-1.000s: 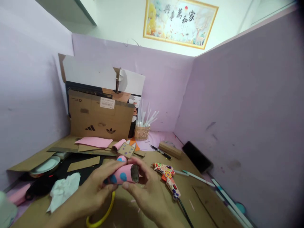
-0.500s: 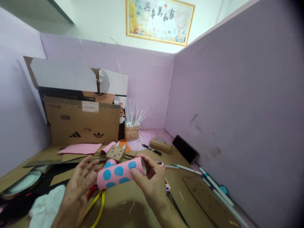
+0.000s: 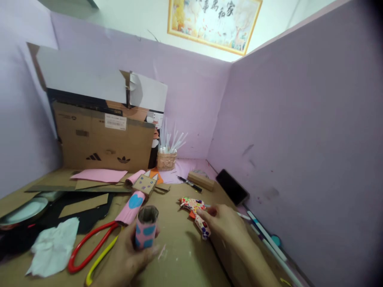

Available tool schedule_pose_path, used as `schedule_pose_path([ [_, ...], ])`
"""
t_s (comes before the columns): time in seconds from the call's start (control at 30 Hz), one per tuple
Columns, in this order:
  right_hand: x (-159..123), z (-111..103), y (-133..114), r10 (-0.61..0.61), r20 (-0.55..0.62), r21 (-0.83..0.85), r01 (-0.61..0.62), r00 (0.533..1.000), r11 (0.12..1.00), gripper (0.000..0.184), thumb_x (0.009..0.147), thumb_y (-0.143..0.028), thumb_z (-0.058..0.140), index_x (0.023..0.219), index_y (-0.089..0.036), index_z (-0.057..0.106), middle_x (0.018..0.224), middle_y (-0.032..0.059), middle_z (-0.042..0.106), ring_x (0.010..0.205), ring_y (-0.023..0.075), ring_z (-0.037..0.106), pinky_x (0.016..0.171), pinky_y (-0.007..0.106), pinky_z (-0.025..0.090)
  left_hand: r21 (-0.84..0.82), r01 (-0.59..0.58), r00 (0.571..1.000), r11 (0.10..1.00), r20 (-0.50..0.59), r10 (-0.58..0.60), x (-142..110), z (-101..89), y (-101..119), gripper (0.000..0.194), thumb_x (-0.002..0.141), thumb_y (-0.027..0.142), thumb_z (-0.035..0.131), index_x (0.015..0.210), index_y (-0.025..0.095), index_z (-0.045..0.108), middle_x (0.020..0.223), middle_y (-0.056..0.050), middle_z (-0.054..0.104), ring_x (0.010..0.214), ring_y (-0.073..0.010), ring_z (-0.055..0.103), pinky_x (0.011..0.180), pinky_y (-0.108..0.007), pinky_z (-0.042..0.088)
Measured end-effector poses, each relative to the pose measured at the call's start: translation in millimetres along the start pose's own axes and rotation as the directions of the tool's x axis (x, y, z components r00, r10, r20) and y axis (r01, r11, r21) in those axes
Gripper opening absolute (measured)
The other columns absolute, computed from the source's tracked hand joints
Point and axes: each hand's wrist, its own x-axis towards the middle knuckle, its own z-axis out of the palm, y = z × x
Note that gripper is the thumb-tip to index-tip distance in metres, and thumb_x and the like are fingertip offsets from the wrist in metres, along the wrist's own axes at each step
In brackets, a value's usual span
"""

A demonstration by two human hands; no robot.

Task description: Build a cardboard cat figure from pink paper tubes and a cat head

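Note:
My left hand [image 3: 128,253] is closed around a pink cardboard tube [image 3: 145,231] with blue dots; its open end tilts up toward me. My right hand [image 3: 223,223] has its thumb and fingers on a glue gun [image 3: 196,209] covered in colourful spots, near its orange trigger. A dark cord [image 3: 220,259] trails from the gun's handle. Beyond the left hand, a second pink tube [image 3: 131,207] with a blue heart lies below a small cardboard cat head [image 3: 145,184] with pointed ears. A red loop handle [image 3: 89,246] and a yellow handle [image 3: 103,255] lie left of the left hand.
A crumpled white tissue [image 3: 54,247] and a round white dish [image 3: 25,211] lie at left. Behind stand a large cardboard box [image 3: 104,145] and a woven basket [image 3: 166,160] of glue sticks. A marker [image 3: 190,183], cardboard block [image 3: 201,180] and phone [image 3: 232,186] lie near the right wall.
The dotted tube has passed from my right hand into my left and turned from lying sideways to standing more upright. My right hand has moved right onto the glue gun.

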Motion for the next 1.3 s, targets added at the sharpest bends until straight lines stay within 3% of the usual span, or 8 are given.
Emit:
schedule_pose_path([
  [0.27, 14, 35, 12, -0.013, 0.080, 0.212, -0.004, 0.997, 0.977, 0.025, 0.060, -0.035, 0.064, 0.045, -0.021, 0.050, 0.043, -0.0002, 0.050, 0.045, 0.0159, 0.047, 0.042, 0.024, 0.021, 0.004, -0.007, 0.999, 1.000, 0.042, 0.006, 9, -10.7, 1, 0.039, 0.060, 0.040, 0.073, 0.087, 0.015, 0.060, 0.081, -0.005, 0.065, 0.073, -0.0209, 0.059, 0.066, -0.032, 0.047],
  [0.43, 7, 40, 15, 0.005, 0.133, 0.489, -0.070, 0.991, 0.870, 0.017, 0.062, -0.033, 0.058, 0.056, -0.022, 0.047, 0.043, -0.0056, 0.043, 0.039, 0.0117, 0.042, 0.040, 0.025, 0.038, 0.046, -0.056, 0.995, 0.997, 0.081, 0.052, 7, -12.0, -1, 0.043, 0.067, 0.047, 0.067, 0.095, 0.016, 0.057, 0.084, -0.006, 0.066, 0.080, -0.0243, 0.062, 0.072, -0.035, 0.049],
  [0.53, 2, 36, 13, -0.070, 0.106, 0.680, -0.021, 0.992, 0.733, 0.018, 0.063, -0.035, 0.059, 0.071, -0.019, 0.054, 0.051, -0.0058, 0.047, 0.042, 0.0104, 0.043, 0.044, 0.028, 0.048, 0.019, -0.047, 0.999, 0.999, -0.015, 0.048, 6, -8.8, -3, 0.045, 0.065, 0.040, 0.070, 0.101, 0.017, 0.054, 0.082, -0.005, 0.067, 0.078, -0.0250, 0.063, 0.069, -0.036, 0.051],
  [0.67, -6, 21, -9, -0.204, 0.003, 0.902, 0.086, 0.979, 0.424, 0.027, 0.059, -0.035, 0.072, 0.073, -0.016, 0.059, 0.055, -0.0036, 0.055, 0.045, 0.0120, 0.052, 0.045, 0.028, 0.052, -0.075, -0.033, 0.997, 0.997, -0.075, 0.028, 8, -5.1, -6, 0.043, 0.061, 0.028, 0.071, 0.101, 0.018, 0.056, 0.074, -0.002, 0.065, 0.077, -0.0235, 0.063, 0.066, -0.033, 0.052],
  [0.77, -15, 14, -29, -0.281, 0.009, 0.936, 0.091, 0.960, 0.340, 0.031, 0.058, -0.035, 0.075, 0.077, -0.014, 0.062, 0.067, 0.0039, 0.066, 0.050, 0.0139, 0.058, 0.042, 0.026, 0.051, -0.050, -0.077, 0.997, 0.996, -0.025, 0.076, 10, -5.4, -7, 0.031, 0.064, 0.022, 0.068, 0.093, 0.017, 0.061, 0.075, -0.002, 0.065, 0.075, -0.0210, 0.062, 0.065, -0.031, 0.051],
  [0.9, -28, 19, -32, -0.323, 0.009, 0.919, 0.120, 0.946, 0.376, 0.037, 0.059, -0.039, 0.075, 0.085, -0.014, 0.066, 0.072, 0.0072, 0.069, 0.049, 0.0139, 0.057, 0.041, 0.024, 0.048, 0.106, -0.170, 0.985, 0.980, 0.019, 0.169, 12, -7.9, -6, 0.014, 0.070, 0.019, 0.062, 0.084, 0.016, 0.064, 0.074, -0.002, 0.067, 0.068, -0.0184, 0.060, 0.060, -0.027, 0.048],
  [1.07, -31, 20, -16, -0.362, 0.110, 0.839, 0.109, 0.925, 0.532, 0.046, 0.062, -0.050, 0.069, 0.089, -0.013, 0.068, 0.039, -0.0060, 0.042, 0.034, 0.0066, 0.031, 0.036, 0.020, 0.023, 0.215, -0.341, 0.940, 0.915, 0.074, 0.333, 13, -12.1, -2, 0.027, 0.076, 0.014, 0.057, 0.102, 0.019, 0.064, 0.099, -0.005, 0.069, 0.095, -0.0220, 0.061, 0.086, -0.031, 0.045],
  [1.3, -42, 14, -14, -0.298, 0.066, 0.812, 0.123, 0.952, 0.570, 0.040, 0.061, -0.056, 0.070, 0.061, -0.018, 0.059, 0.044, -0.0040, 0.042, 0.040, 0.0098, 0.034, 0.042, 0.024, 0.027, 0.313, -0.458, 0.887, 0.832, 0.109, 0.448, 12, -17.7, 1, 0.020, 0.081, 0.020, 0.055, 0.099, 0.021, 0.064, 0.097, -0.004, 0.070, 0.090, -0.0214, 0.063, 0.081, -0.030, 0.048],
])
